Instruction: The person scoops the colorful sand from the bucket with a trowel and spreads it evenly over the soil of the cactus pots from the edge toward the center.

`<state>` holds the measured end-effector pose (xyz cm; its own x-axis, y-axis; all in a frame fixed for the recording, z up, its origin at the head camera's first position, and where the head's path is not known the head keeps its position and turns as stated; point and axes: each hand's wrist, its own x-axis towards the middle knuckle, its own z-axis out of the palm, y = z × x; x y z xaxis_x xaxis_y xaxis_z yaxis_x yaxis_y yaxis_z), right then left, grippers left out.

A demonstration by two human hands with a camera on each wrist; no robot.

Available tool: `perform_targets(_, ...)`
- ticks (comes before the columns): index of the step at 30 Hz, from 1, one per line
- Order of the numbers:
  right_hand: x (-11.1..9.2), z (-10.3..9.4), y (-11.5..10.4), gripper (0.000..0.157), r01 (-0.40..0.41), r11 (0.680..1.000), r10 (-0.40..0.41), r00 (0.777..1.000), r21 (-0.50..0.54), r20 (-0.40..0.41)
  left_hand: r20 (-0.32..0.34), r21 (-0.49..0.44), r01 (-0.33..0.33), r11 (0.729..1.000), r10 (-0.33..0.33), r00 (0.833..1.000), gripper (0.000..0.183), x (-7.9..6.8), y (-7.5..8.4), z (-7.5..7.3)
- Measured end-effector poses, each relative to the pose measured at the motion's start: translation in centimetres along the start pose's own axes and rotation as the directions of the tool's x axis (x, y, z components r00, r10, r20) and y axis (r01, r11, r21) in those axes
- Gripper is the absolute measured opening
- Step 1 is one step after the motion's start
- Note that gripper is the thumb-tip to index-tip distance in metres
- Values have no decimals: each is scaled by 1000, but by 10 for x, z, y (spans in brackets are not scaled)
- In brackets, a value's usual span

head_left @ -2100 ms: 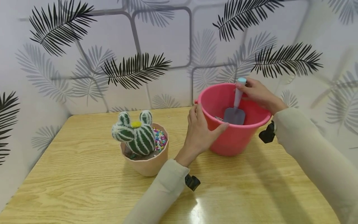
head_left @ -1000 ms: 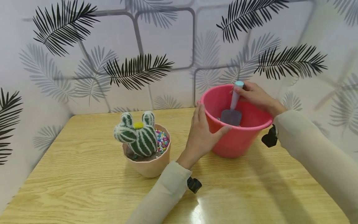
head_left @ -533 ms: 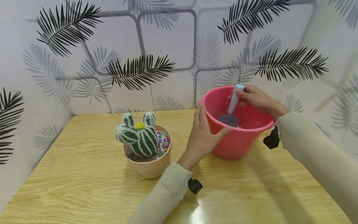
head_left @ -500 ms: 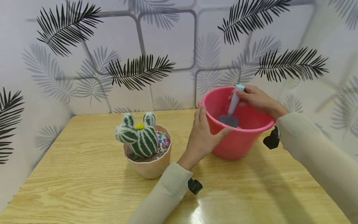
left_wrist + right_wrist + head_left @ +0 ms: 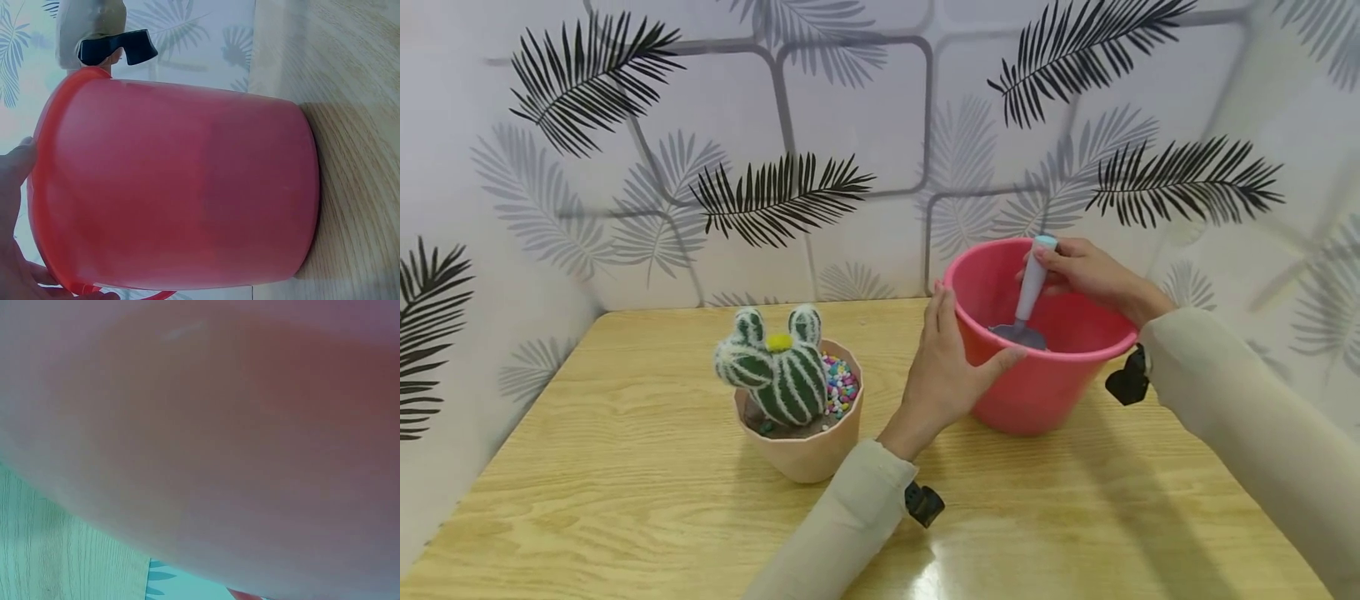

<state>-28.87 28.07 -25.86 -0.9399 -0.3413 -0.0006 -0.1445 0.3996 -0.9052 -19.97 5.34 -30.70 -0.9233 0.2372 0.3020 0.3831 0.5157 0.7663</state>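
Note:
In the head view my right hand [image 5: 1093,273] grips the pale handle of a small hand trowel [image 5: 1032,283] with a light-blue end. Its grey blade points down inside a pink-red plastic bucket [image 5: 1037,392], with its lower edge hidden behind the near rim. My left hand [image 5: 942,375] rests against the bucket's left side, fingers straight along the outer wall and thumb stretched along the near rim. The left wrist view shows that thumb [image 5: 22,156] touching the rim of the upright bucket. In the right wrist view the bucket wall [image 5: 219,456] fills most of the picture; my hand is out of sight.
Left of the bucket, a peach pot [image 5: 808,458] holds a knitted green-and-white cactus [image 5: 793,387], brown filling and coloured pebbles [image 5: 840,385]. Both stand on a wood-grain table [image 5: 625,467] against a leaf-patterned wall [image 5: 865,125]. My left forearm passes close to the pot.
The trowel has gone lower in the bucket and its blade now lies flatter, showing less of its face. My left hand keeps its place on the bucket. The view has shifted slightly.

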Motion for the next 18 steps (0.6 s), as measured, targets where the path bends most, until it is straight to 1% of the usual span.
perform_targets(7,-1,0,0,47,-10,1000,10,1000,-25,-1,-2,17,-4,1000,4,1000,104,1,0,-1)
perform_targets(14,-1,-1,0,50,-65,997,66,998,-47,6,16,16,23,1000,-23,1000,105,0,2,-2)
perform_targets(18,-1,0,0,49,-74,997,74,997,-35,8,25,35,30,999,-31,999,105,-1,3,-2)
